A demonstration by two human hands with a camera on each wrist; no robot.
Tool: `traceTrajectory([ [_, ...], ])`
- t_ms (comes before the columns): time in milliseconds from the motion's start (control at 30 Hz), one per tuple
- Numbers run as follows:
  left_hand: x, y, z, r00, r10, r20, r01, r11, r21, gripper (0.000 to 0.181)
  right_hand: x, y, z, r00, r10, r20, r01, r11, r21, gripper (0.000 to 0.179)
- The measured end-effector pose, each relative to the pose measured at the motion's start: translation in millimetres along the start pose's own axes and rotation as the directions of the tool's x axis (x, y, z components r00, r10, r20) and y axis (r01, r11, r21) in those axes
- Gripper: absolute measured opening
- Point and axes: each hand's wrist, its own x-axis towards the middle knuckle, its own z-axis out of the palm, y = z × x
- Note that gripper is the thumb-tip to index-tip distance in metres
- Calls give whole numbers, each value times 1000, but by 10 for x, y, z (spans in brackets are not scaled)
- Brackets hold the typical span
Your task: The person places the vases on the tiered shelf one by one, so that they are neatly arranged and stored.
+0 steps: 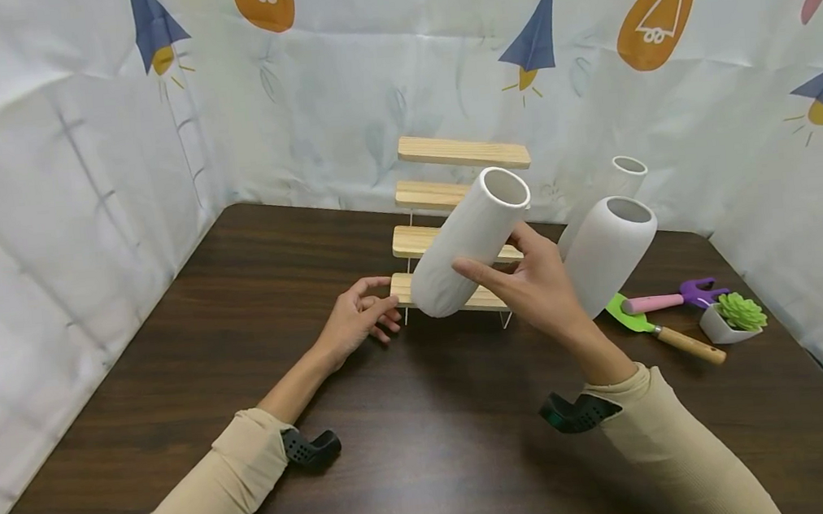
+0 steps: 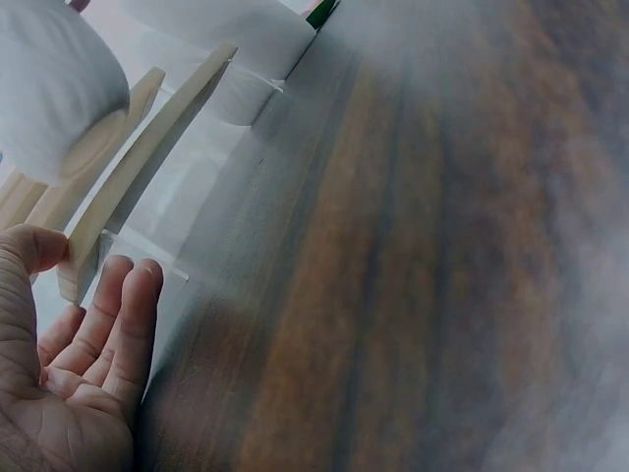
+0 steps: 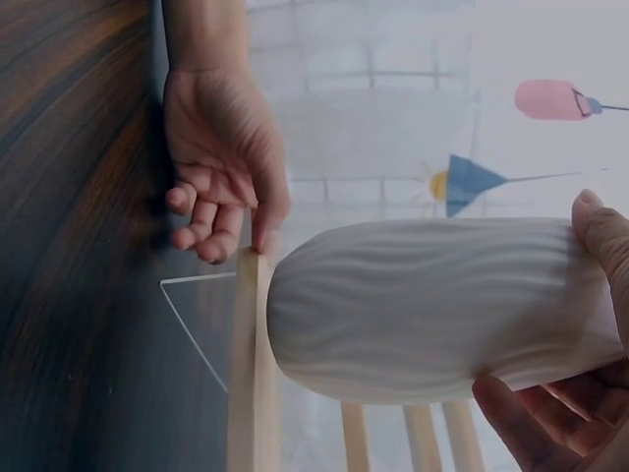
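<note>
My right hand (image 1: 535,283) grips a tall white ribbed vase (image 1: 465,244), thumb on one side and fingers on the other. The vase leans in front of a tiered wooden shelf rack (image 1: 464,152), its base by the lowest board's left part; whether it touches the board I cannot tell. My left hand (image 1: 358,315) pinches the left end of that lowest board (image 2: 147,147) between thumb and index finger, the other fingers loosely bent below. In the right wrist view, the vase's wavy surface (image 3: 423,305) shows beside the board's edge.
To the right stand a smooth white vase (image 1: 613,252) and, behind it, another white vase (image 1: 625,177). Near them lie a green trowel (image 1: 683,342), a purple hand fork (image 1: 701,294) and a small potted succulent (image 1: 740,316). A patterned curtain (image 1: 338,92) hangs behind the dark table (image 1: 430,468).
</note>
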Motion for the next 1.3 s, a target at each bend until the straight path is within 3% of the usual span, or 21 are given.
traceTrajectory([
  [900,0,-9,-17,1000,9,12,-10,1000,9,46,366,52,188,997,-45,61,55,985,-166,58],
  [1300,2,-14,-22,1000,13,14,-13,1000,12,47,409,-67,244,989,89,117,-57,966,-250,66],
])
